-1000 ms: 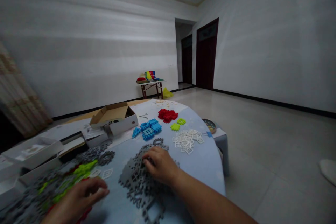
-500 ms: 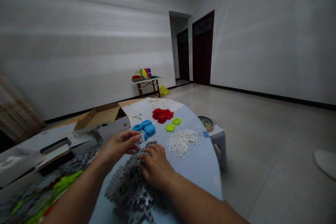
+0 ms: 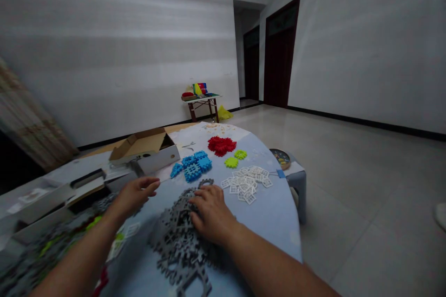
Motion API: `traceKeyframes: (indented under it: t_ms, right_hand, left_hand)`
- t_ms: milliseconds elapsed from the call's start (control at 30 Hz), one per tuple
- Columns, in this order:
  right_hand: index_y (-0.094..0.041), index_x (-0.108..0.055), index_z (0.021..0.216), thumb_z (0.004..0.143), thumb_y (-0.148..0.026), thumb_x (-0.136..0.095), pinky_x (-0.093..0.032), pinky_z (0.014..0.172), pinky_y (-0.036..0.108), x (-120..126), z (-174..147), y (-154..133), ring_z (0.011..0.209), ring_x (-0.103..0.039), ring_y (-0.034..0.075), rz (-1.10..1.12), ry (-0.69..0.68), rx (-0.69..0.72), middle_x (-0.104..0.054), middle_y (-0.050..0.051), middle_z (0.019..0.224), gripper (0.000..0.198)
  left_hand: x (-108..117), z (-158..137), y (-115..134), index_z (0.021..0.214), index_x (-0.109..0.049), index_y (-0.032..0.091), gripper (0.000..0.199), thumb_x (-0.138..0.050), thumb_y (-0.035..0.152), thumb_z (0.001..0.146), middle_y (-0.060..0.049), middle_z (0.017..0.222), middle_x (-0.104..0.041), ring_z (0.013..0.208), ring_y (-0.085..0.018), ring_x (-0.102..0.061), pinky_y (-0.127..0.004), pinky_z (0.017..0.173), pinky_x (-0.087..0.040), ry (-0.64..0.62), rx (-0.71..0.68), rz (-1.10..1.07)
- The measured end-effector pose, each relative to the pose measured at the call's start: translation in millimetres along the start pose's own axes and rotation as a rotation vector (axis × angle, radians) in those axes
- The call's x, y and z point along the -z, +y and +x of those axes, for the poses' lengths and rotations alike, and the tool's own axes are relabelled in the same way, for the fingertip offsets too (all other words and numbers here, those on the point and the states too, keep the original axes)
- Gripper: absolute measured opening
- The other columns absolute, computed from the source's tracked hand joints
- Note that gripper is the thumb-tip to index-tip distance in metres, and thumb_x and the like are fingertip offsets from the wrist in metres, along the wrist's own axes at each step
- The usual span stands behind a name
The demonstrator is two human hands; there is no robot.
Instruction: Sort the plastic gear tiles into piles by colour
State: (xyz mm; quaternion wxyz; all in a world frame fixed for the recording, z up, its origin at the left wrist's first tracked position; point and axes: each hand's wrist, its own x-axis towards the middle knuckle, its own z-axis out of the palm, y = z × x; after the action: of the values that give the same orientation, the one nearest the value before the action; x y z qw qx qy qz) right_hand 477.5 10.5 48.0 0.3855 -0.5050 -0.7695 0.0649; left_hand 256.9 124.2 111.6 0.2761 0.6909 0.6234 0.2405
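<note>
My left hand [image 3: 135, 196] is over the left part of the table, fingers stretched out and slightly apart, with nothing visible in it. My right hand [image 3: 213, 212] rests with spread, slightly bent fingers on the right side of a heap of grey gear-shaped plastic pieces [image 3: 179, 232]; what lies under its palm is hidden. Beyond the heap are interlocking blue pieces [image 3: 197, 165], red pieces [image 3: 222, 145] and two lime-green pieces [image 3: 231, 162]. A loose pile of white square lattice pieces [image 3: 246, 183] lies right of the grey heap.
An open cardboard box [image 3: 156, 154] stands at the back left, with white trays [image 3: 42, 211] nearer. Mixed grey, green and red pieces [image 3: 42, 250] lie beside my left forearm. Scissors [image 3: 188, 145] are behind the blue pieces. A stool [image 3: 300, 190] with a round tin adjoins the table's right edge.
My left hand has drawn back left, away from the blue pieces and my right hand. The right hand stays on the grey heap. The camera view has shifted slightly.
</note>
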Motion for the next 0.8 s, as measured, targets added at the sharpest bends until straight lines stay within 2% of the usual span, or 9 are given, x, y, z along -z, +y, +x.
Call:
traceKeyframes:
  t_ms: [100,233,333,467,633,800]
  right_hand:
    - [-0.022,-0.06,0.108,0.079,-0.027,-0.057,-0.023,0.103,0.045,-1,-1,-1,0.115,-0.041,0.024,0.03,0.029,0.024,-0.059,0.006,0.115,0.029]
    - [-0.02,-0.062,0.106,0.08,-0.022,-0.056,-0.026,0.101,0.043,0,-2,-1,0.113,-0.043,0.024,0.053,0.048,0.005,-0.06,0.007,0.112,0.027]
    - [-0.02,-0.062,0.105,0.08,-0.021,-0.055,-0.027,0.1,0.043,1,-2,0,0.113,-0.043,0.024,0.064,0.053,0.006,-0.061,0.007,0.112,0.026]
    - [-0.02,-0.062,0.105,0.079,-0.021,-0.056,-0.028,0.1,0.043,1,-2,0,0.112,-0.044,0.024,0.065,0.052,0.011,-0.061,0.007,0.111,0.026]
    - [-0.02,-0.062,0.105,0.079,-0.021,-0.056,-0.027,0.1,0.043,1,-2,0,0.111,-0.044,0.023,0.064,0.049,0.005,-0.061,0.007,0.111,0.027]
    - [-0.021,-0.062,0.105,0.079,-0.024,-0.057,-0.027,0.101,0.041,0,0,2,0.111,-0.044,0.022,0.062,0.059,0.017,-0.06,0.005,0.111,0.027]
  left_hand:
    - [13,-2,-36,0.093,-0.062,0.012,0.061,-0.054,0.061,0.058,-0.012,0.088,-0.069,0.08,-0.025,-0.063,-0.034,0.07,-0.049,-0.003,-0.011,0.13]
    - [15,-9,-60,0.091,-0.065,0.014,0.046,-0.054,0.048,0.062,-0.01,0.098,-0.069,0.09,-0.024,-0.061,-0.034,0.083,-0.045,-0.078,-0.031,0.272]
    - [11,-13,-64,0.094,-0.066,0.015,0.04,-0.055,0.036,0.062,-0.009,0.108,-0.066,0.102,-0.025,-0.057,-0.034,0.092,-0.041,-0.161,-0.034,0.388]
    - [10,-20,-60,0.102,-0.065,0.017,0.045,-0.055,0.027,0.059,-0.01,0.115,-0.063,0.11,-0.029,-0.053,-0.041,0.097,-0.036,-0.237,-0.009,0.541]
    - [15,-27,-59,0.093,-0.067,0.022,0.043,-0.057,0.019,0.051,-0.007,0.102,-0.067,0.103,-0.03,-0.056,-0.046,0.097,-0.031,-0.281,-0.003,0.666]
    - [17,-27,-66,0.077,-0.065,0.02,0.028,-0.057,0.023,0.051,-0.006,0.083,-0.066,0.089,-0.03,-0.058,-0.043,0.084,-0.039,-0.233,0.003,0.663]
